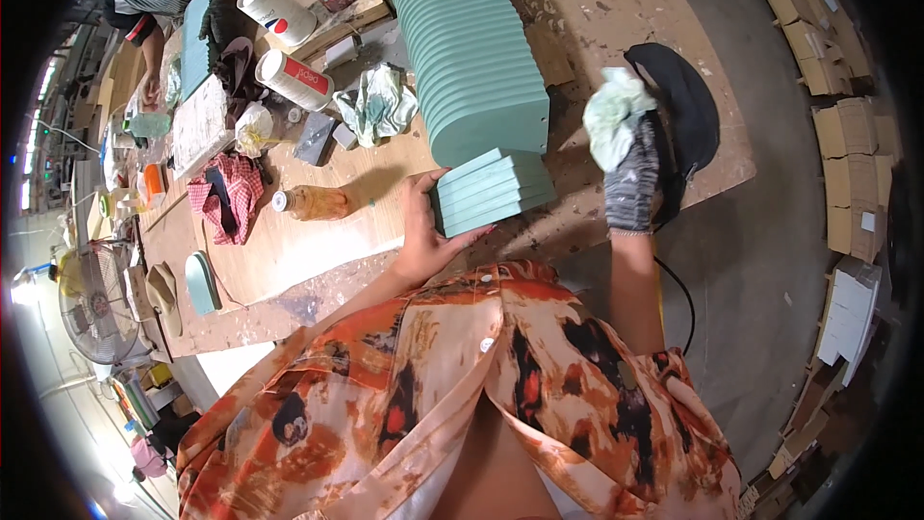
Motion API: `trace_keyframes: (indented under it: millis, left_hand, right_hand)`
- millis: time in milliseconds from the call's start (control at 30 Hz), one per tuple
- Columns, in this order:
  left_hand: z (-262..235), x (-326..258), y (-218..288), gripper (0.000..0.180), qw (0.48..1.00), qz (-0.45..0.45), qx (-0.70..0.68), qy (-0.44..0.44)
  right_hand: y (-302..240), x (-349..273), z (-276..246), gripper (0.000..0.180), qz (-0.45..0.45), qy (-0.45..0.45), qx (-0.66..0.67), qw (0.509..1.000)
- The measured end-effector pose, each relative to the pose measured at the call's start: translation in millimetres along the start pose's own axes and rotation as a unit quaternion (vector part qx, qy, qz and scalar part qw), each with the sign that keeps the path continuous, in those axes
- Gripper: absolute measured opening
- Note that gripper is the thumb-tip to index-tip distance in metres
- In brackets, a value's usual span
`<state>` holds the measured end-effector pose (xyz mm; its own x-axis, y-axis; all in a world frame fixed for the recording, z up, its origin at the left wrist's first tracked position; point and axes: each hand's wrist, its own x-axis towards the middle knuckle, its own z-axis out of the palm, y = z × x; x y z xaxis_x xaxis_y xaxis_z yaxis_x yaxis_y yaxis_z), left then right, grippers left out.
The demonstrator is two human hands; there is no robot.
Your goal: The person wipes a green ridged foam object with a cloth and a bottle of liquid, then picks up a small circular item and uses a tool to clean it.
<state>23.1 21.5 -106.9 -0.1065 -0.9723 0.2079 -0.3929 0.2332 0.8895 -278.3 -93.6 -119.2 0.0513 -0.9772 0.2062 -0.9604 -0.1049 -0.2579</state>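
My bare left hand [423, 231] grips a small fanned stack of pale green boards [496, 193] by its left end, thumb along the near side and fingers at the far side. Just beyond stands a long row of green panels with rounded ends [472, 48], packed closely together. My right hand [632, 178], in a grey and black knit glove, is closed on a crumpled pale green rag [617, 114]. It is held apart from the boards, beside a black cloth-like item [683, 106] at the table's right edge.
On the worktable [318, 313] lie a glass jar [313, 202], a red checked cloth [227, 197], a crumpled white cloth [378, 106] and two paper cups [294, 80]. A co-worker's gloved hand [223, 21] touches a blue-green board at far left. Cardboard boxes [852, 178] line the right.
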Motion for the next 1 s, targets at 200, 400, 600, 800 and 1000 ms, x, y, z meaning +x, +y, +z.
trace_keyframes:
  millis: [200,400,600,800,1000]
  left_hand:
    - [6.8,38.4,47.6,0.086,0.989,0.009,0.149,-0.018]
    - [21.9,66.0,51.9,0.093,0.971,0.010,0.229,-0.061]
    - [14.3,77.0,50.2,0.103,0.958,0.052,0.281,-0.027]
    - [5.1,107.5,59.7,0.130,0.957,0.066,0.283,-0.015]
    - [22.4,116.3,65.3,0.134,0.936,0.033,0.332,-0.110]
  right_hand:
    - [3.2,19.0,-4.2,0.039,-0.038,0.047,-0.059,0.996]
    - [19.1,-30.4,47.4,0.032,0.066,0.006,0.055,0.996]
    - [3.6,-0.6,16.5,0.035,0.080,-0.005,0.191,0.978]
    - [-56.9,71.0,-47.7,0.039,0.058,-0.151,0.074,0.984]
    - [-4.5,81.3,100.6,0.041,-0.207,0.027,0.359,0.910]
